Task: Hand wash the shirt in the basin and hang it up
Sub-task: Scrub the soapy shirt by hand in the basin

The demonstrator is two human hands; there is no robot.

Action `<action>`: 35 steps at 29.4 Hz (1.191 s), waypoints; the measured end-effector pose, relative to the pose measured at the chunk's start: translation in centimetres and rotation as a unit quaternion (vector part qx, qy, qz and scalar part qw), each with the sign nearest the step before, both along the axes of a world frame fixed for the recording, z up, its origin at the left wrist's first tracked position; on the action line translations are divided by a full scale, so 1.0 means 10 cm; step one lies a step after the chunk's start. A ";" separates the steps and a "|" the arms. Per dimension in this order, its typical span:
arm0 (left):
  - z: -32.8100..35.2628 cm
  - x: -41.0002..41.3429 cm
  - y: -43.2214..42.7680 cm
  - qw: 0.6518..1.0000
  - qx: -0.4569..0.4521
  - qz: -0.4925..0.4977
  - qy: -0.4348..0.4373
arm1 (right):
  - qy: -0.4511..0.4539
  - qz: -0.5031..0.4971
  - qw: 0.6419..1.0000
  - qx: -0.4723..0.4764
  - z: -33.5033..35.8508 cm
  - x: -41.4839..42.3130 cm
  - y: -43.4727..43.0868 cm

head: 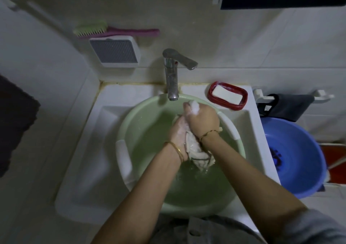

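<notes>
A pale green basin (142, 108) with white handles sits in the white sink and holds water. Above the water, a bunched wet white shirt (196, 150) is squeezed between both hands. My left hand (178, 131) grips the cloth from the left side. Over it, my right hand (203, 119) curls round the upper end of the shirt, where a soapy white tuft sticks out near the tap. The lower end of the shirt hangs down and drips into the basin.
A metal tap (173, 75) stands at the sink's back edge. A red soap dish with a white bar (227, 94) lies to its right. A blue basin (295, 159) sits right of the sink. A scrubbing brush (112, 31) rests on a wall box.
</notes>
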State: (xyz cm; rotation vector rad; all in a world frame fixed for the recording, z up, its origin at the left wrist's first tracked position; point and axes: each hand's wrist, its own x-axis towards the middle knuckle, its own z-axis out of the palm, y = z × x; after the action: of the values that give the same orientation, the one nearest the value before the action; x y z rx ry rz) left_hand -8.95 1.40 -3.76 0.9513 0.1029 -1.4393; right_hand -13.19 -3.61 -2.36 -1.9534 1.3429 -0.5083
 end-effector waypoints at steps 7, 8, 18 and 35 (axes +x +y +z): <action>-0.03 0.11 0.00 0.998 0.052 -0.001 -0.038 | -0.004 0.030 0.998 -0.053 -0.07 -0.06 0.19; -0.03 0.05 0.00 0.999 0.035 -0.027 -0.023 | -0.017 0.024 0.999 -0.034 -0.09 -0.06 0.08; 0.25 0.55 0.20 0.974 0.004 -0.210 -0.084 | -0.186 0.207 0.824 0.494 -0.12 -0.37 -0.30; -0.05 0.86 0.31 0.914 0.135 -0.053 -0.378 | -0.269 -0.107 0.898 0.331 -0.32 -0.42 -0.43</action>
State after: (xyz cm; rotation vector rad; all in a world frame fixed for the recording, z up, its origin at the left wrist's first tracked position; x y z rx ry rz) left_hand -0.35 4.49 -4.29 1.7077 -0.3368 -1.0757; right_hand -17.41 -7.93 -5.59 -1.0169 1.1584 -0.5501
